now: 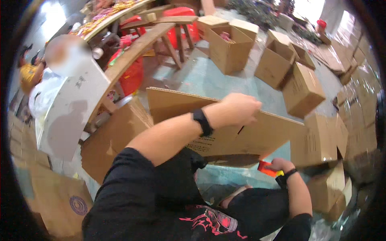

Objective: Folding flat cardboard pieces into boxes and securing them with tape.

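Gripping flattened carton (pixel 225 120) top edge: left hand (pixel 240 108) | right hand (pixel 281 164) below, clutching orange tool (pixel 267 168)

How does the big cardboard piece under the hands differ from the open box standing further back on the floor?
The cardboard piece is flattened, a long panel with its flaps spread out; the open box is erected and stands upright with its top flaps open. The left hand rests on the flat piece's top edge, while nobody touches the standing box. Both are plain brown corrugated cardboard.

Right hand (pixel 280 164) fingers hidden around small orange-red tool (pixel 267 168), mostly covered; left hand (pixel 240 108) fingertips hidden behind flattened brown cardboard box (pixel 225 120). Person's face top left blurred.
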Action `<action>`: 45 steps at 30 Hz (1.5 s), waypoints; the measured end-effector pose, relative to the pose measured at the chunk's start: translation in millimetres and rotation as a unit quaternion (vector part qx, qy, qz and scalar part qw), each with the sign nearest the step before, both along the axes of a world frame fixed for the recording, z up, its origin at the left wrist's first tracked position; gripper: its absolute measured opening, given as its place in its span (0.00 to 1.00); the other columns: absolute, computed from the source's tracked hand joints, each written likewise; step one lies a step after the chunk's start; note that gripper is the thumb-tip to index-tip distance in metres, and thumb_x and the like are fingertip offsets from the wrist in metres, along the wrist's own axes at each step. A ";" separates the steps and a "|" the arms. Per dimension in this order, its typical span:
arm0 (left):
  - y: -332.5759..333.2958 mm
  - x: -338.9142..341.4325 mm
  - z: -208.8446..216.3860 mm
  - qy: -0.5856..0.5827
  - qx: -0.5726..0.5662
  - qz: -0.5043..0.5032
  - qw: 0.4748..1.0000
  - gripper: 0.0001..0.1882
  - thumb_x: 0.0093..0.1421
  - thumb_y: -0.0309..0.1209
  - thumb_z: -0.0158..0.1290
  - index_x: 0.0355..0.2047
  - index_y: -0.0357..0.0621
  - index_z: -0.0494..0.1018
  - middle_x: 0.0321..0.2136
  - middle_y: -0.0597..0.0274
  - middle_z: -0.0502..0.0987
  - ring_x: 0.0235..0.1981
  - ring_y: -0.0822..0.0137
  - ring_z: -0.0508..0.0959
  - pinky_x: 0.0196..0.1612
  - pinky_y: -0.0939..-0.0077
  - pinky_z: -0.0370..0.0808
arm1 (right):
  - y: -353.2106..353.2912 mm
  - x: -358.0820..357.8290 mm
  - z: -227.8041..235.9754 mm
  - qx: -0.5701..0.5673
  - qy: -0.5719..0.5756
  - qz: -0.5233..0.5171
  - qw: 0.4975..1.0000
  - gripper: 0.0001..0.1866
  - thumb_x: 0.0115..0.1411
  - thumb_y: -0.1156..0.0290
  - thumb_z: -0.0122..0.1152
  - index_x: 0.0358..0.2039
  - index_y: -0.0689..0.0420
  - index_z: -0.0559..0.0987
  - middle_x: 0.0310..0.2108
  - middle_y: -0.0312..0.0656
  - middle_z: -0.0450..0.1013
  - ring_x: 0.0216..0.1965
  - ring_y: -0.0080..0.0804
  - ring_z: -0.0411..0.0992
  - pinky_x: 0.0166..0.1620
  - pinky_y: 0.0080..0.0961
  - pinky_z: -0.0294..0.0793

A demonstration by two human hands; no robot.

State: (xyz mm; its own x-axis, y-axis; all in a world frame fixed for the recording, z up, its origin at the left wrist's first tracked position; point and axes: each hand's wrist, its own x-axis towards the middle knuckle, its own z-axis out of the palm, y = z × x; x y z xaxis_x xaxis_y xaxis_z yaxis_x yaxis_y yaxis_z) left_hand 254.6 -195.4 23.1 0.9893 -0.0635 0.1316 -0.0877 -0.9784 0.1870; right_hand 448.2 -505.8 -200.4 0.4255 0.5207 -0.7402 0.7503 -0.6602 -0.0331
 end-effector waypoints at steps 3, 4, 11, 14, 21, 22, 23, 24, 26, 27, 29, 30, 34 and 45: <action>31.7 -22.4 12.4 0.214 0.036 0.046 0.975 0.21 0.48 0.43 0.63 0.34 0.39 0.76 0.31 0.44 0.79 0.37 0.44 0.79 0.41 0.54 0.76 | 0.9 8.1 1.5 -0.025 0.022 0.002 0.999 0.36 0.54 0.36 0.54 0.37 0.62 0.82 0.40 0.53 0.77 0.41 0.51 0.76 0.43 0.43 0.73; 43.4 -26.9 7.1 0.210 0.043 0.087 0.973 0.20 0.46 0.42 0.64 0.31 0.38 0.76 0.30 0.44 0.79 0.36 0.44 0.79 0.40 0.54 0.76 | 5.0 4.7 6.5 -0.016 0.019 -0.025 0.999 0.35 0.54 0.37 0.54 0.36 0.62 0.82 0.39 0.54 0.78 0.40 0.51 0.76 0.43 0.43 0.73; 50.6 -40.1 17.5 0.108 0.044 0.101 0.988 0.19 0.52 0.43 0.61 0.38 0.44 0.76 0.30 0.46 0.78 0.37 0.45 0.78 0.40 0.55 0.74 | 19.7 20.6 81.9 0.123 -0.110 -0.214 0.963 0.31 0.55 0.44 0.58 0.30 0.67 0.81 0.33 0.60 0.77 0.38 0.52 0.76 0.41 0.42 0.74; 41.8 -43.6 28.0 0.104 0.059 0.102 0.988 0.18 0.53 0.44 0.59 0.36 0.44 0.74 0.30 0.48 0.78 0.36 0.45 0.78 0.38 0.53 0.74 | 1.2 10.4 148.7 0.274 -0.225 -0.328 0.876 0.31 0.58 0.44 0.55 0.33 0.68 0.79 0.33 0.61 0.76 0.39 0.53 0.76 0.41 0.41 0.74; -8.0 -30.5 16.7 0.003 0.040 -0.028 0.999 0.14 0.55 0.40 0.57 0.36 0.46 0.70 0.29 0.54 0.78 0.33 0.49 0.78 0.33 0.56 0.75 | 0.4 -38.7 218.4 0.646 -0.510 -0.246 0.512 0.29 0.61 0.52 0.60 0.50 0.65 0.70 0.42 0.57 0.74 0.42 0.51 0.75 0.44 0.39 0.73; -11.4 -27.4 10.3 0.002 0.032 -0.028 0.999 0.14 0.55 0.40 0.57 0.36 0.46 0.70 0.29 0.54 0.78 0.33 0.49 0.78 0.33 0.56 0.75 | 4.8 -40.6 218.9 0.642 -0.513 -0.242 0.516 0.29 0.61 0.52 0.60 0.50 0.65 0.70 0.42 0.57 0.74 0.42 0.51 0.75 0.44 0.39 0.73; -13.9 -23.8 -0.5 0.000 0.027 -0.044 0.999 0.14 0.55 0.40 0.57 0.36 0.46 0.70 0.29 0.55 0.77 0.33 0.49 0.79 0.33 0.57 0.75 | 10.1 -40.6 213.8 0.664 -0.494 -0.179 0.532 0.29 0.60 0.53 0.61 0.51 0.65 0.69 0.43 0.56 0.74 0.42 0.51 0.74 0.44 0.39 0.73; -18.7 -19.8 -9.6 0.001 0.029 -0.056 0.998 0.14 0.56 0.39 0.57 0.35 0.45 0.70 0.29 0.55 0.77 0.33 0.50 0.79 0.33 0.57 0.75 | 12.9 -37.3 202.4 0.688 -0.467 -0.120 0.542 0.30 0.59 0.54 0.62 0.52 0.64 0.68 0.44 0.56 0.73 0.43 0.51 0.74 0.45 0.39 0.73; -27.1 -11.4 -23.8 0.021 0.029 -0.072 0.997 0.13 0.57 0.40 0.56 0.35 0.45 0.70 0.29 0.55 0.78 0.33 0.50 0.79 0.33 0.57 0.75 | 14.5 -30.9 174.2 0.619 -0.543 -0.090 0.560 0.30 0.59 0.54 0.62 0.52 0.65 0.68 0.43 0.56 0.74 0.42 0.52 0.74 0.44 0.39 0.73; -30.1 -8.2 -29.8 0.046 0.008 -0.078 0.996 0.14 0.58 0.42 0.54 0.35 0.45 0.71 0.30 0.54 0.78 0.34 0.50 0.79 0.35 0.56 0.74 | 21.2 -34.1 162.9 0.602 -0.511 -0.074 0.609 0.30 0.57 0.54 0.63 0.50 0.66 0.69 0.40 0.57 0.74 0.40 0.54 0.74 0.42 0.41 0.73; -27.3 -1.3 -39.0 0.150 -0.070 -0.077 0.983 0.19 0.64 0.48 0.47 0.37 0.44 0.74 0.32 0.49 0.78 0.38 0.46 0.77 0.41 0.54 0.73 | 26.4 -33.9 155.5 0.584 -0.475 -0.060 0.656 0.31 0.56 0.55 0.65 0.48 0.67 0.69 0.38 0.58 0.74 0.39 0.57 0.74 0.40 0.43 0.73; -23.1 2.3 -41.9 0.152 -0.068 -0.077 0.983 0.19 0.64 0.48 0.47 0.37 0.44 0.74 0.32 0.49 0.78 0.38 0.46 0.77 0.41 0.54 0.73 | 30.5 -32.1 159.6 0.564 -0.340 -0.154 0.736 0.29 0.57 0.54 0.63 0.48 0.66 0.69 0.39 0.58 0.74 0.39 0.55 0.74 0.40 0.42 0.73; -12.8 11.0 -48.8 0.164 -0.212 -0.080 0.960 0.28 0.68 0.52 0.39 0.42 0.40 0.75 0.37 0.44 0.78 0.43 0.43 0.75 0.47 0.55 0.71 | 35.3 -43.5 158.2 0.541 -0.286 -0.229 0.757 0.29 0.55 0.51 0.63 0.44 0.65 0.70 0.34 0.56 0.75 0.37 0.58 0.73 0.39 0.43 0.73; 28.4 35.7 -59.9 0.014 -0.113 0.035 0.993 0.25 0.55 0.57 0.56 0.29 0.45 0.80 0.28 0.50 0.80 0.33 0.50 0.79 0.37 0.59 0.75 | 43.9 -65.3 154.2 0.633 -0.386 -0.001 0.671 0.47 0.36 0.41 0.76 0.47 0.64 0.70 0.43 0.55 0.71 0.44 0.58 0.69 0.47 0.45 0.70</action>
